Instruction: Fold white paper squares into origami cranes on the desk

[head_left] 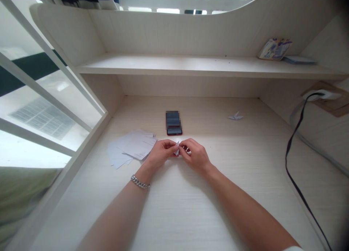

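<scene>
Folded paper: we have the small white folded paper (177, 148) in our fingertips, just on the near side of the phone (173, 122).
Left hand: our left hand (164, 149) is nearly closed, pinching its left side.
Right hand: our right hand (194, 154) curls, thumb and fingertip together on its right edge.
Handling: we judge it very light, stiffer along creases, easily crumpled; best pinched gently at folded edges.
Loose sheets: the white sheets (139, 146) lie left of the phone, nearer us.
Winged figure: the folded paper figure (236, 117) sits well right of the phone.
</scene>
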The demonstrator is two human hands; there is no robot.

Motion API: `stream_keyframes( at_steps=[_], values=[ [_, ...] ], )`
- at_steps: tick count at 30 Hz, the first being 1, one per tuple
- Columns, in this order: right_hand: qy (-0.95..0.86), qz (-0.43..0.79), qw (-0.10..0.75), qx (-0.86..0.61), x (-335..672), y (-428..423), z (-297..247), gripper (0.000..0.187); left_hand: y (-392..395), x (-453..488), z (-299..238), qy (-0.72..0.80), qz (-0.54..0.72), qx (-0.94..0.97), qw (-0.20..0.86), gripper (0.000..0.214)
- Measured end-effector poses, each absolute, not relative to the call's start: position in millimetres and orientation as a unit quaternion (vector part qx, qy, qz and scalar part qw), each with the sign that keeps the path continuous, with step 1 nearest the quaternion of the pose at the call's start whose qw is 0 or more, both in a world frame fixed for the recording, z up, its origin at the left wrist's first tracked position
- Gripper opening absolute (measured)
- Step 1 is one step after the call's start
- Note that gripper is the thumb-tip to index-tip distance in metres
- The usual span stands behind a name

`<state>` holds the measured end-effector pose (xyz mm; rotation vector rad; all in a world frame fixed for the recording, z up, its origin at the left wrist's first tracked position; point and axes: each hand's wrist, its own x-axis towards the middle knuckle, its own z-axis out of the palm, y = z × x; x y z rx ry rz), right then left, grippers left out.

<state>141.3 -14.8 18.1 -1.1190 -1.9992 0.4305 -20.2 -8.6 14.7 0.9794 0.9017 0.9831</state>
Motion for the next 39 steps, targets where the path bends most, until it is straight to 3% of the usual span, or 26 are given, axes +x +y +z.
stream_keyframes(
  at_steps=[22,39],
  values=[
    [-0.806,0.067,0.381,-0.448,140.2,-16.4,15.9,0.016,-9.7,-20.8,13.9,0.394,0.449,0.439,0.671,0.027],
    [-0.792,0.139,0.412,-0.429,142.5,-15.2,14.7,0.021,-12.1,-14.5,12.5,0.392,0.497,0.445,0.633,0.023]
  ],
)
